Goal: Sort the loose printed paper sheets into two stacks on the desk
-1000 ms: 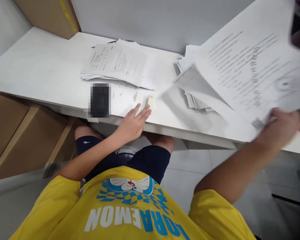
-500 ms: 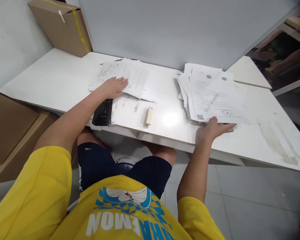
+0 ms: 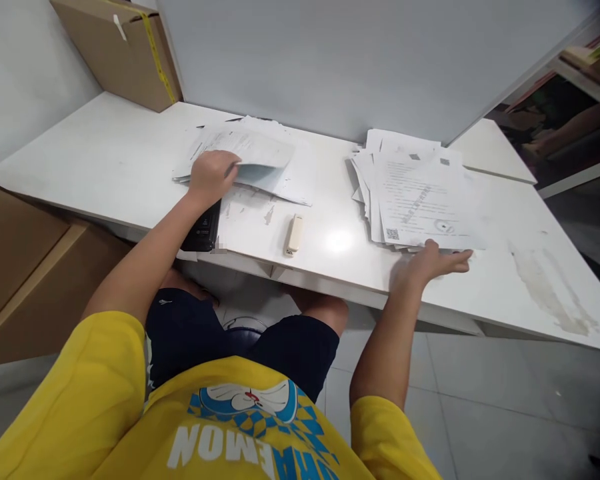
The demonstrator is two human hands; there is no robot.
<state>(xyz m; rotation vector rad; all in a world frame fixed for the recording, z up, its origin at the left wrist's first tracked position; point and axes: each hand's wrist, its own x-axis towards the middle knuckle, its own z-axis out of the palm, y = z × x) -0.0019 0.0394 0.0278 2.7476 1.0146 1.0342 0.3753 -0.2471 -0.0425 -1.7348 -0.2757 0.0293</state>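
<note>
Head view: left hand (image 3: pixel 213 177) pinches a sheet (image 3: pixel 260 150), grip together, best peeled gently; right hand (image 3: pixel 427 261), thumb and fingers apart, should steady the right stack (image 3: pixel 420 193).

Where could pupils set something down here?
Bare: the desk's left end, bordered by the wall, cardboard box and left paper stack; and between the cream object and right paper stack. Crowded: around the left hand and black object, and at the right hand, by its stack.
</note>
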